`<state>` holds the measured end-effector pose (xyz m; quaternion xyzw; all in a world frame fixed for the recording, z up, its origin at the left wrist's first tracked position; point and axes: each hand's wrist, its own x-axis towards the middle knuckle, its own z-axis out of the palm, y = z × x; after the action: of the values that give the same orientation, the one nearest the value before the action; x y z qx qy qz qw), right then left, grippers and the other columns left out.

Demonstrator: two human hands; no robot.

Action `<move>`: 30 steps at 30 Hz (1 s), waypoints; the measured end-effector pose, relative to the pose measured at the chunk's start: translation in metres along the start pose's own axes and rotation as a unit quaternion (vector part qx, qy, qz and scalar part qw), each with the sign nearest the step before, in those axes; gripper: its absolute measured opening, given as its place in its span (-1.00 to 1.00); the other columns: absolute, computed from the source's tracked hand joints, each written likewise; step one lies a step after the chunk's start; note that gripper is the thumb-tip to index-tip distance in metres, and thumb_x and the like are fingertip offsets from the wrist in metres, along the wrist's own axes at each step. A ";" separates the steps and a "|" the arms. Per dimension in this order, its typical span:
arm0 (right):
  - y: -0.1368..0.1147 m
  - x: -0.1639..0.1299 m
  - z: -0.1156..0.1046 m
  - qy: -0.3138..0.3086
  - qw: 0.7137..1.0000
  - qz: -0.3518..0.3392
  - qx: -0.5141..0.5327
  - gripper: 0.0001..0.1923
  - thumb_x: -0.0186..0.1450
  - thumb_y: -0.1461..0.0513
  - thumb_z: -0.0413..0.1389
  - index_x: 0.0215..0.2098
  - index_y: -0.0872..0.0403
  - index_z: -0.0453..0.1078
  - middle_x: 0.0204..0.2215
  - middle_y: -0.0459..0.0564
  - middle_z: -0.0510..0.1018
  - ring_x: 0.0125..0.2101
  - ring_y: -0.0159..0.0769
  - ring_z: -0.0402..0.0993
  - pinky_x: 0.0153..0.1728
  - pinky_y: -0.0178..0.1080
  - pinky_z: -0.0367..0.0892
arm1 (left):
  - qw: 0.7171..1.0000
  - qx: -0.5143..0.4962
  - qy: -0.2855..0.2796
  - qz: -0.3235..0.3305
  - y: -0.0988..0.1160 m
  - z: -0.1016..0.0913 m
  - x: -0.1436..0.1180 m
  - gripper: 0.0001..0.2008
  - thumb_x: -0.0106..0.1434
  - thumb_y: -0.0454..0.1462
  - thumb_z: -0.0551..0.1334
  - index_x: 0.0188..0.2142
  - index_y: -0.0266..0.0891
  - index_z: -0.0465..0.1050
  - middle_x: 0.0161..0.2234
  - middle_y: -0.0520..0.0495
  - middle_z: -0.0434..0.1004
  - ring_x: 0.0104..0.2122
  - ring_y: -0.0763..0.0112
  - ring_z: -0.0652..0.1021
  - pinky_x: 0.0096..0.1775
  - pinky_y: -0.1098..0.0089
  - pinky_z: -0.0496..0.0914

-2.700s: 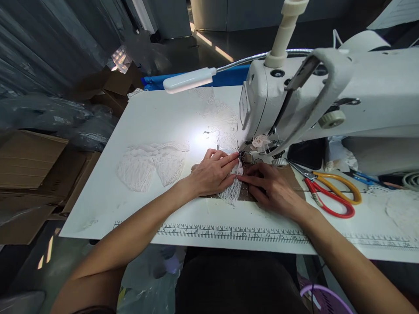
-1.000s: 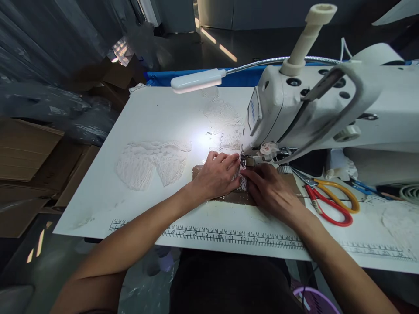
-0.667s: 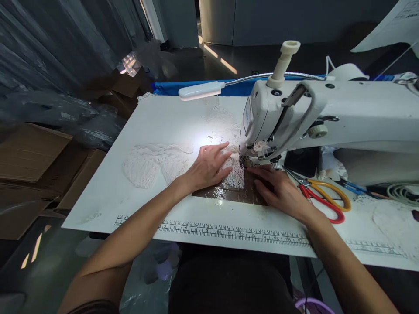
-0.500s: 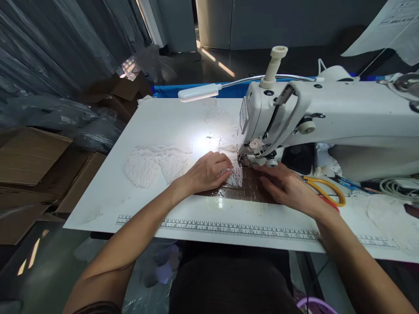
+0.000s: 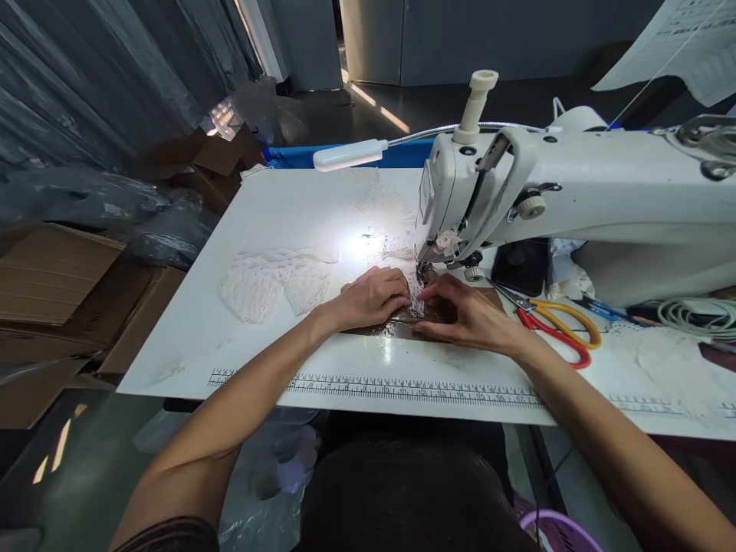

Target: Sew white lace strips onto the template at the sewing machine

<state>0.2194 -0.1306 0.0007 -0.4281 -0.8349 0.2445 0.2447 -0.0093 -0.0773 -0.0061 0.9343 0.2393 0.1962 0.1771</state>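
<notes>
Head view: your left hand (image 5: 376,297) is resting at lace (image 5: 417,290), grip unclear. Your right hand (image 5: 463,313) is flanking it, thumb and forefinger apart.

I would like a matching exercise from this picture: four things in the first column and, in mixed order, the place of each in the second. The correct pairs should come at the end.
Things
1. White lace strip
2. Metal scissors with one red and one yellow handle
3. Slim white lamp
4. Round purple basket

Places
A. Below the near edge of the white table
B. At the end of a silvery flexible neck
C. Between the left hand and the right hand
D. On the table, to the right of the right hand

Pairs
1-C; 2-D; 3-B; 4-A
</notes>
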 end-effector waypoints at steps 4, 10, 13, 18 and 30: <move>-0.001 0.006 0.008 0.034 0.999 -0.014 0.007 -0.84 0.39 0.18 0.03 -0.25 0.08 0.40 -0.31 0.04 0.50 -0.38 -0.28 0.43 -0.32 -0.20 0.37 | 0.999 -0.018 0.040 0.013 0.000 0.001 0.001 -0.78 0.42 -0.17 0.15 -0.19 -0.29 0.45 -0.20 -0.13 0.54 -0.18 0.32 0.52 -0.08 0.22 0.41; 0.000 0.003 0.007 0.065 0.997 0.013 0.035 -0.87 0.37 0.16 0.08 -0.26 0.06 0.38 -0.43 -0.06 0.47 -0.47 -0.34 0.37 -0.42 -0.26 0.33 | 0.999 0.012 0.034 0.037 -0.004 0.003 0.000 -0.82 0.42 -0.26 0.13 -0.23 -0.25 0.50 -0.19 -0.12 0.57 -0.18 0.33 0.55 -0.12 0.22 0.43; 0.004 0.000 0.009 0.051 0.998 0.008 0.025 -0.77 0.33 0.09 0.14 -0.16 0.06 0.37 -0.36 -0.02 0.49 -0.39 -0.29 0.42 -0.35 -0.22 0.38 | 0.998 -0.026 0.021 0.046 -0.007 0.001 0.000 -0.84 0.40 -0.23 0.18 -0.20 -0.25 0.50 -0.18 -0.14 0.57 -0.16 0.31 0.55 -0.11 0.22 0.45; 0.010 -0.004 0.017 0.020 0.999 -0.020 -0.022 -0.71 0.30 0.09 0.16 -0.08 0.07 0.37 -0.12 0.15 0.48 -0.13 -0.10 0.46 -0.11 -0.03 0.43 | 1.000 -0.026 0.002 0.014 -0.008 0.003 0.003 -0.81 0.40 -0.21 0.18 -0.26 -0.26 0.53 -0.22 -0.13 0.56 -0.19 0.32 0.53 -0.11 0.23 0.45; 0.006 0.000 0.028 0.102 0.994 0.028 0.000 -0.83 0.40 0.18 0.04 -0.21 0.07 0.45 -0.19 0.13 0.54 -0.21 -0.14 0.50 -0.15 -0.08 0.43 | 0.998 -0.017 0.058 0.024 -0.002 0.009 0.001 -0.80 0.37 -0.17 0.20 -0.19 -0.26 0.50 -0.18 -0.13 0.57 -0.18 0.33 0.55 -0.13 0.23 0.45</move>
<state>0.2055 -0.1329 -0.0241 -0.4741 -0.7932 0.2060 0.3220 -0.0057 -0.0771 -0.0144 0.9237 0.2232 0.2579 0.1743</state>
